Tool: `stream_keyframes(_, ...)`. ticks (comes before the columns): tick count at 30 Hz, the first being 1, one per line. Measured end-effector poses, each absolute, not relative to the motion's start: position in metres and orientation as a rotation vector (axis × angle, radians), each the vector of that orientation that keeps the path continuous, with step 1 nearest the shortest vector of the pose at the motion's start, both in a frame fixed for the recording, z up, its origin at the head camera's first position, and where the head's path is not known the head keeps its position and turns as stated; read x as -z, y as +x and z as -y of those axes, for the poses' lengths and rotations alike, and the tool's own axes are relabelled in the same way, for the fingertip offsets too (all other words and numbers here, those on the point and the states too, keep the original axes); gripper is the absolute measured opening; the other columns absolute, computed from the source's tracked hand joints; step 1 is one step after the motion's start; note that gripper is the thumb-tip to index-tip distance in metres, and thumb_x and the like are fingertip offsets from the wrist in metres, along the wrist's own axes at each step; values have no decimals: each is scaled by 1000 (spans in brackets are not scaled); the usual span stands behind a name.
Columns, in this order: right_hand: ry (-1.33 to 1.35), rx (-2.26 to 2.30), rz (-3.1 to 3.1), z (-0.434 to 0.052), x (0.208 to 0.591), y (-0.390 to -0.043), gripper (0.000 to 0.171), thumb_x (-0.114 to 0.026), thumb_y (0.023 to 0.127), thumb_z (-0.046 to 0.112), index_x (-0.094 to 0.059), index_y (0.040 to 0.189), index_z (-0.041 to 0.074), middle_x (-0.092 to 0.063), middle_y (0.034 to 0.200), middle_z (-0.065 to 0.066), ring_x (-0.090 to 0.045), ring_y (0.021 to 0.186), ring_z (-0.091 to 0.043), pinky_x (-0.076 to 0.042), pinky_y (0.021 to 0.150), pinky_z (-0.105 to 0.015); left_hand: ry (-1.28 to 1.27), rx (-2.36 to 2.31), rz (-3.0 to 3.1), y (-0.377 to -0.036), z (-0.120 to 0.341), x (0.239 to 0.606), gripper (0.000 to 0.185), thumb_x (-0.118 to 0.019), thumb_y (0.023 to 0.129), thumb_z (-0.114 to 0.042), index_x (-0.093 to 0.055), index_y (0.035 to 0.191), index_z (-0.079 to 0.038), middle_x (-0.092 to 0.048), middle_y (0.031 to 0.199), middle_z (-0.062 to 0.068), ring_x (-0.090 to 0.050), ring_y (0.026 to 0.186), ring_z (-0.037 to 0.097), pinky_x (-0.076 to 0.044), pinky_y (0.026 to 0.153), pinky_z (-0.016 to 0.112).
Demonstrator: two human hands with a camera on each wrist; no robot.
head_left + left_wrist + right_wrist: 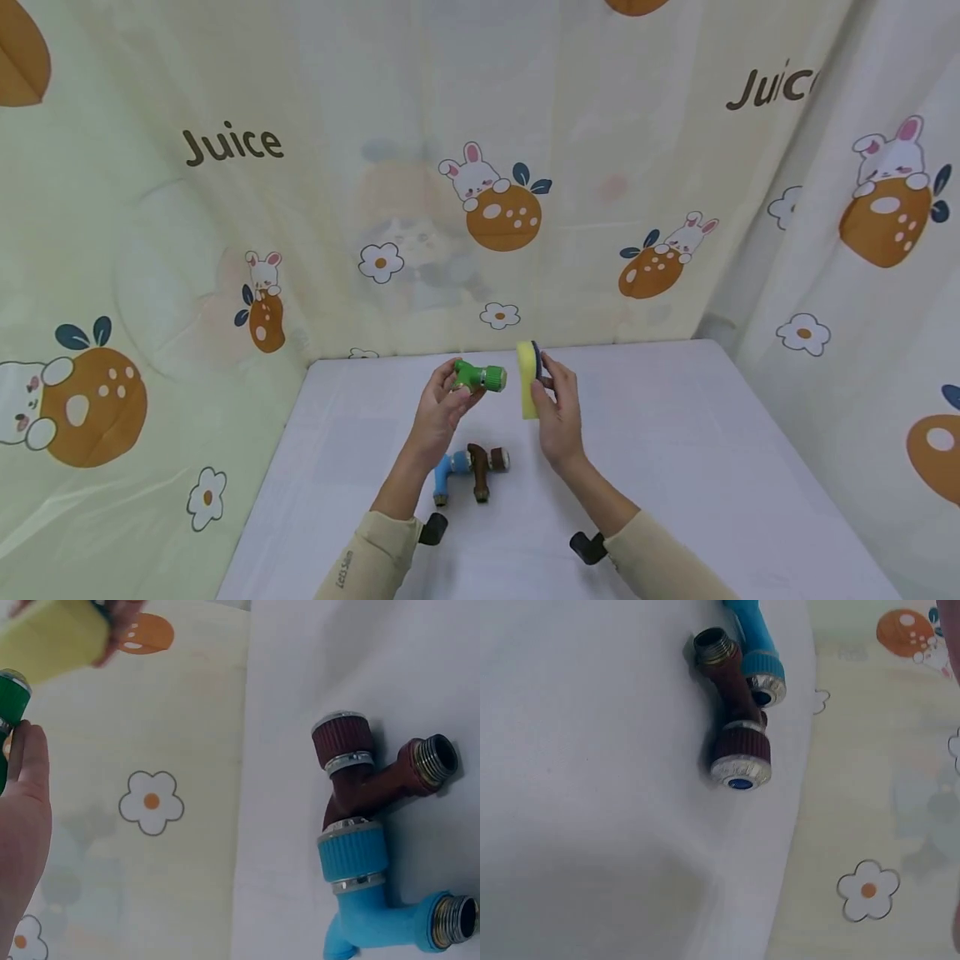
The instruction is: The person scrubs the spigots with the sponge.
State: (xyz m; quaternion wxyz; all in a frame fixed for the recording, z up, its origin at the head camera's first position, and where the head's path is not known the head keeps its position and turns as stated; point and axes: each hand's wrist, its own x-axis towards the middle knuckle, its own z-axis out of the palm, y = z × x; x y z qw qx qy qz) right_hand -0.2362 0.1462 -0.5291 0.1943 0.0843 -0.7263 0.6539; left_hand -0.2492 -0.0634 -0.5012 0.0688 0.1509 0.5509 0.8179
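Observation:
My left hand (435, 417) grips a green tap (468, 376) above the table, its ribbed knob pointing right. Facing it, a yellow sponge (528, 387) with a dark scouring side is held upright between the thumb and fingers of my right hand (561, 421). A small gap separates tap and sponge in the head view. In the left wrist view, the tap's green knob (13, 697) and the blurred sponge (56, 641) show at the left edge. Below the hands lie a blue tap (442, 477) and a brown tap (478, 471), side by side.
A white-covered table (637, 467) lies under the hands. Around it hangs a cream curtain (322, 217) printed with rabbits, oranges and flowers, close behind the table's far edge. Black wrist mounts (587, 547) sit near both cuffs.

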Motion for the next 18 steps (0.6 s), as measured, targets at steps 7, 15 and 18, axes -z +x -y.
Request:
stream_keyframes(7,540,-1730,1893,-127,519,-225,60,-51,104,-1,-36,161,13,-35,152,-14,-45,129,-19,-48,101,-14,517,-2539,-1442,-249,60,500,70,-64,96,-29,-30,151,-1,-57,132,6,-68,121,16,-51,110,38)
stream_keyframes(15,417,-1795,1938,-116,502,-214,54,-50,107,2,-38,159,10,-44,143,-17,-48,120,-17,-51,89,-13,470,-2472,-1473,-246,65,496,73,-59,98,-26,-29,160,-5,-48,150,8,-65,118,14,-56,99,29)
stream_keyframes(18,398,-1803,1939,-116,492,-207,52,-49,108,4,-39,158,8,-46,141,-19,-50,115,-15,-51,84,-15,510,-2381,-1628,-246,67,495,69,-57,99,-24,-33,161,-5,-35,161,12,-58,126,16,-52,106,32)
